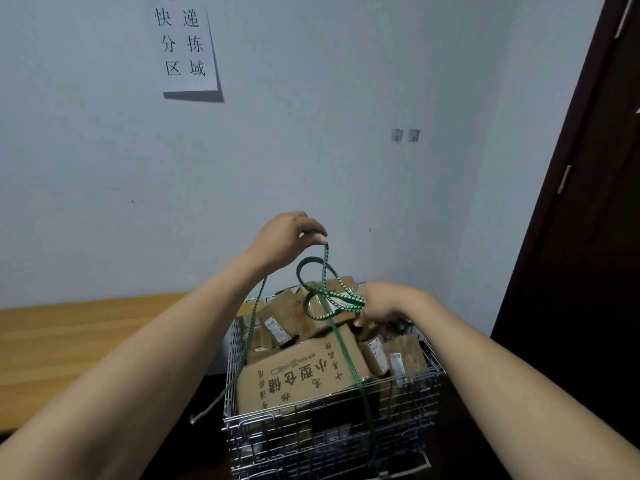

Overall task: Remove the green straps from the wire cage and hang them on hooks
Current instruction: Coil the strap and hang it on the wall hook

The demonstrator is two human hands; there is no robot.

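A silver wire cage (332,431) full of cardboard boxes stands below me. My left hand (284,237) is raised above it and pinches a green patterned strap (325,268), which loops down toward my right hand (388,303). The right hand is closed on the bunched strap at the cage's far right rim. One end of this strap trails down the cage's left side to a metal hook (195,418). A second, plain green strap (349,362) still runs over the big box and down the cage front. Two small hooks (406,135) sit on the wall, up right.
A wooden table (86,344) lies to the left of the cage. A dark door (588,237) stands at the right. A paper sign (185,46) with printed characters hangs on the pale wall above.
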